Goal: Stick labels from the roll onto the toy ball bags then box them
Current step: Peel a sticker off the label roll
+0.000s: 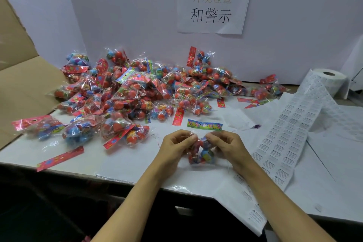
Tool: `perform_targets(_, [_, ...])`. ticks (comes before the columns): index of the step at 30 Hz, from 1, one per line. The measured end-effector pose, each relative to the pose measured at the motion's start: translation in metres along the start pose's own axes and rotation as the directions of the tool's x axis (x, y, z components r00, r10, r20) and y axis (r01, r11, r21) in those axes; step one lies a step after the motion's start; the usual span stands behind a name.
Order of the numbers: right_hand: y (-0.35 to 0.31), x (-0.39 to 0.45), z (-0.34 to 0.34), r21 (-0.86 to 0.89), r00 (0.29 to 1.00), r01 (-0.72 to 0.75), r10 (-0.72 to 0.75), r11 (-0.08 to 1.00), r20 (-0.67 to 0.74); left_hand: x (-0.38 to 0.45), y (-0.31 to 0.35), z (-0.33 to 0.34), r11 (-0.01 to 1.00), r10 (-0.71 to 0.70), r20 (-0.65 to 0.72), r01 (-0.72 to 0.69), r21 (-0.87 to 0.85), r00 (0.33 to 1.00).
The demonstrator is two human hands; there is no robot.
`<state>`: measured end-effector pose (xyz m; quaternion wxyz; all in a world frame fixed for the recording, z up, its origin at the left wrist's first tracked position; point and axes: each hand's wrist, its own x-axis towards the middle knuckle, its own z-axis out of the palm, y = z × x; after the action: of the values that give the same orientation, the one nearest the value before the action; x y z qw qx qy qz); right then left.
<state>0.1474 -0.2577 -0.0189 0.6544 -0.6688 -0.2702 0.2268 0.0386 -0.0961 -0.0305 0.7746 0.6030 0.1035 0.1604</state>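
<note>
Both hands pinching one bag over the counter (121, 165).
Your left hand (174, 150) and right hand (228, 148) pinch the clear crinkly plastic bag of red and blue balls (202, 154); light, slippery film, so probably best held by its top.

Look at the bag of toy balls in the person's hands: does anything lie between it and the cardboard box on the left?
Yes. Both hands, left hand and right hand, hold the bag near the table's front edge. The heap of bagged toy balls and loose red header cards lie between it and the cardboard box.

Two bare forearms, left hand (173, 150) and right hand (228, 149) ungloved, ringless.
</note>
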Motion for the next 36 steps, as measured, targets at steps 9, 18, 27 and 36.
perform_targets(9, [0.0018, 0.0018, -0.003, 0.048, 0.999, -0.008, 0.009, 0.999, -0.031, -0.002, 0.0025, 0.0028, 0.998, -0.004, -0.011, 0.004, 0.068, 1.0])
perform_targets(18, [0.003, 0.0023, -0.0047, 0.014, 1.0, -0.005, 0.005, 1.0, -0.028, -0.0034, 0.0045, 0.0046, 0.992, -0.006, -0.006, 0.007, 0.124, 1.0])
perform_targets(27, [0.0056, 0.0039, -0.0063, -0.017, 1.0, 0.0, -0.001, 1.0, -0.026, -0.0058, 0.0072, 0.0054, 0.985, -0.021, -0.027, 0.025, 0.17, 0.999])
perform_targets(36, [0.0037, 0.0028, -0.0044, -0.056, 0.999, 0.02, -0.022, 0.998, -0.033, -0.0064, 0.0076, 0.0068, 0.982, -0.023, -0.045, 0.031, 0.184, 0.999])
